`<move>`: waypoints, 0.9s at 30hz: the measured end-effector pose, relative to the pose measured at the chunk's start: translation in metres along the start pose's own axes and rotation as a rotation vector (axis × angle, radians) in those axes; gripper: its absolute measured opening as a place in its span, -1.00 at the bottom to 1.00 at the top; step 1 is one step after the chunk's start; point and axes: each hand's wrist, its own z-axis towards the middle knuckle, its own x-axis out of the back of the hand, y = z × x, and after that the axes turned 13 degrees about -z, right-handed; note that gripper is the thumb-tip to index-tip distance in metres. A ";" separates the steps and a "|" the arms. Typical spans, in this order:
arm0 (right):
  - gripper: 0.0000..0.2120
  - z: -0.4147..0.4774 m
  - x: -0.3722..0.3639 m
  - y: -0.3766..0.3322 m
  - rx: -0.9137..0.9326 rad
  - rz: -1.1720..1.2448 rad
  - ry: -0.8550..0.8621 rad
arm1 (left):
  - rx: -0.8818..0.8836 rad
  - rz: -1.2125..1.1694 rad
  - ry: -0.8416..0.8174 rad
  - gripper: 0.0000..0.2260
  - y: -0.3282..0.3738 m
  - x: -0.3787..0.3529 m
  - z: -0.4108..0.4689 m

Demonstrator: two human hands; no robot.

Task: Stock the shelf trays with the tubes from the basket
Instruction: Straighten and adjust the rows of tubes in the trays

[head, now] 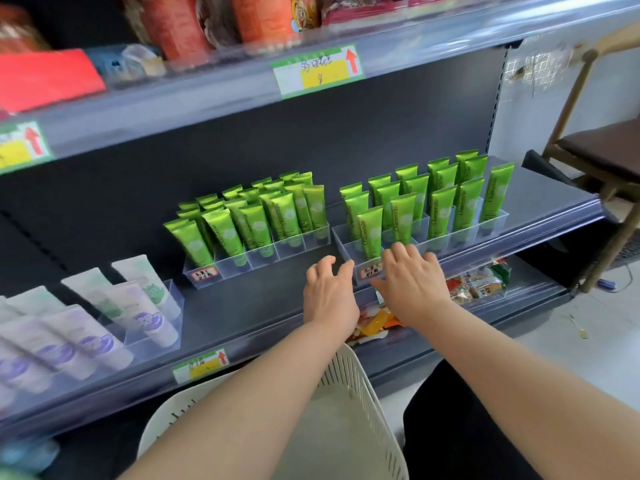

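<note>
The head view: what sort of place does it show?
Probably a small shop, at a display shelf. Price labels with red arrows sit on the shelf edges, clear trays hold rows of identical green tubes, and snack packets lie on the shelf below.

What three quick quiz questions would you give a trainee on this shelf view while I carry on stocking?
1. True or false: the left hand holds a tube.
2. The left hand and the right hand are both at the front of which tray?
A. the packed left tray
B. the right tray of green tubes
C. the tray of white tubes
3. Fill in: the visible inside of the white basket shows ___ tubes.
Key: 1 false; 2 B; 3 no.
</note>
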 end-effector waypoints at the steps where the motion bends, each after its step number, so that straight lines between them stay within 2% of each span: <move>1: -0.63 0.002 0.004 -0.009 0.021 0.008 0.008 | 0.018 0.014 0.008 -0.43 -0.009 0.005 -0.001; 7: -0.54 0.026 0.016 -0.060 0.153 0.028 -0.016 | 0.171 0.082 0.036 -0.46 -0.067 0.036 0.002; 12: -0.47 0.059 0.010 -0.094 0.241 0.094 -0.064 | 0.223 0.178 0.054 -0.42 -0.115 0.064 0.012; 18: -0.42 0.101 0.000 -0.122 0.227 0.132 -0.080 | 0.296 0.212 0.034 -0.41 -0.157 0.084 0.037; 27: -0.37 0.130 -0.008 -0.140 0.192 0.086 -0.106 | 0.254 0.218 0.018 -0.42 -0.182 0.073 0.051</move>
